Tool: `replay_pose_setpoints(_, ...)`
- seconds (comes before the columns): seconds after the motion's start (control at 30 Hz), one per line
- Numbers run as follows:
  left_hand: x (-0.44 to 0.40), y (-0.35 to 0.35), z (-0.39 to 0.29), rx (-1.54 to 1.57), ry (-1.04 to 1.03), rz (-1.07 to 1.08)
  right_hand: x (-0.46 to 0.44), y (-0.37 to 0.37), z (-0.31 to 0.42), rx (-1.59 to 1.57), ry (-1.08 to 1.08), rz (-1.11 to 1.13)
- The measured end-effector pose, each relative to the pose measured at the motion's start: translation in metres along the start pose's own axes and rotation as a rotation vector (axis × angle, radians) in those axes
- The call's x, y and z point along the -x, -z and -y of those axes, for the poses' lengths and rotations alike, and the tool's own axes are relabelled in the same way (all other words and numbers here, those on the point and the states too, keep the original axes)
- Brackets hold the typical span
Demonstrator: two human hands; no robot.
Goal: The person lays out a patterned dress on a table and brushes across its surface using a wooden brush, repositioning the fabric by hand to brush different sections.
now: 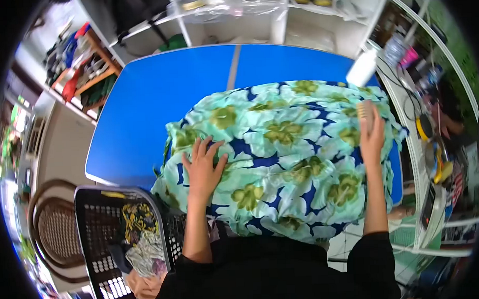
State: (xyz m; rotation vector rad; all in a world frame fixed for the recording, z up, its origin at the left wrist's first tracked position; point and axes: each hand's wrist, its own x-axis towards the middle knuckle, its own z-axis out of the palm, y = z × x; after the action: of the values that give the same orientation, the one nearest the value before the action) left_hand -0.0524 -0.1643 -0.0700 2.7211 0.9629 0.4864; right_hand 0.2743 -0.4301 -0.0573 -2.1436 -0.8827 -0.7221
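A floral cloth (282,158) in mint green, navy and olive is spread with wrinkles over the blue table (158,94). My left hand (204,169) lies on the cloth's left part, palm down with fingers spread, holding nothing. At the cloth's right side, my right hand (372,134) has its fingers wrapped round a small brush (365,112) with pale bristles. Just beyond the brush stands a white bottle (362,69), at the table's back right.
A black basket (84,223) holding clothes (145,253) stands at the lower left, beside a woven chair (58,232). White shelves (235,33) line the back. On the right, a white rack (426,195) carries cables, tape and tools.
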Motion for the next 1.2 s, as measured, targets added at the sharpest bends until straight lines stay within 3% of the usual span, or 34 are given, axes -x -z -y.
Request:
replay_pose_setpoints(0.07,0.018,-0.021,0.013,0.027,0.000,-0.087,0.008,-0.014,0.072,-0.300,0.186,0.251)
replay_pose_setpoints(0.13,0.017,-0.015,0.011,0.071,-0.014,-0.107,0.026,-0.029,0.120,-0.252,0.382,0.497)
replay_pose_setpoints(0.23,0.015,-0.010,0.011,0.135,-0.014,-0.135,0.028,-0.068,0.130,-0.126,0.558,0.583)
replay_pose_setpoints(0.37,0.020,-0.015,0.016,0.212,0.017,-0.154,-0.020,-0.133,0.093,-0.006,0.202,0.355)
replay_pose_setpoints(0.47,0.018,-0.015,0.016,0.248,0.031,-0.171,-0.026,-0.138,0.168,-0.332,0.425,0.080)
replay_pose_setpoints(0.53,0.016,-0.012,0.016,0.284,0.054,-0.136,-0.005,-0.132,0.227,-0.505,0.585,0.459)
replay_pose_setpoints(0.6,0.016,-0.014,0.018,0.304,0.029,-0.175,0.019,-0.138,0.259,-0.453,0.890,0.408)
replay_pose_setpoints(0.7,0.016,-0.013,0.019,0.326,0.021,-0.187,0.004,-0.189,0.250,-0.282,0.757,0.552)
replay_pose_setpoints(0.8,0.016,-0.011,0.018,0.313,0.028,-0.187,-0.028,-0.209,0.243,-0.238,0.276,0.293)
replay_pose_setpoints(0.87,0.015,-0.014,0.020,0.308,0.026,-0.201,-0.021,-0.206,0.247,-0.452,0.267,0.248)
replay_pose_setpoints(0.93,0.014,-0.015,0.019,0.304,0.027,-0.202,-0.005,-0.183,0.262,-0.555,0.710,0.498)
replay_pose_setpoints(1.0,0.014,-0.015,0.019,0.299,0.024,-0.191,0.021,-0.165,0.262,-0.392,0.910,0.506)
replay_pose_setpoints(1.03,0.014,-0.017,0.020,0.320,0.006,-0.221,0.025,-0.173,0.249,-0.337,0.929,0.357)
replay_pose_setpoints(1.13,0.014,-0.014,0.017,0.272,0.054,-0.211,-0.004,-0.174,0.185,-0.242,0.426,0.406)
replay_pose_setpoints(1.2,0.014,-0.013,0.016,0.261,0.083,-0.191,-0.012,-0.150,0.146,-0.269,0.224,0.167)
